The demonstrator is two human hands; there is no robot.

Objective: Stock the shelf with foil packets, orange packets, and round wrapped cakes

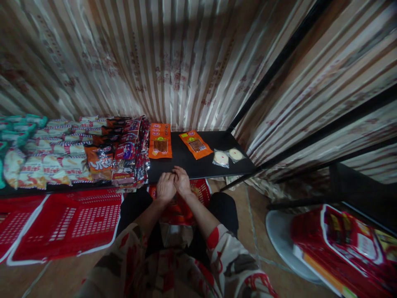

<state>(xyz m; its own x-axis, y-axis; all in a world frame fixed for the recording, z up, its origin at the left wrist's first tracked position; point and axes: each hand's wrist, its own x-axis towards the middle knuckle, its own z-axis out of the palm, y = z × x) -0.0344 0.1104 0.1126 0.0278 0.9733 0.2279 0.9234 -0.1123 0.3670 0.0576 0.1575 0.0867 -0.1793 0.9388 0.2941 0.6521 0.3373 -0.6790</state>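
My left hand [166, 186] and my right hand [182, 181] meet at the front edge of the black shelf [164, 169], between my knees. Both have curled fingers, and what they hold, if anything, is hidden. Just beyond them, an orange snack packet [160, 142] lies straight on the shelf. A second orange packet [195, 145] is tilted to its right. Two round pale items in clear wrappers, a nearer one [221, 157] and a farther one [235, 154], sit toward the right end. Below my hands is a red basket [203, 191] with orange packets in it.
Dark red packets [125, 157], brown-orange packets [99, 161], white packets [56, 165] and green packets [18, 132] fill the shelf's left side. Red baskets [77, 219] stand below. At right are a black frame bar [279, 54], a grey basin [279, 231] and a filled red basket [307, 231].
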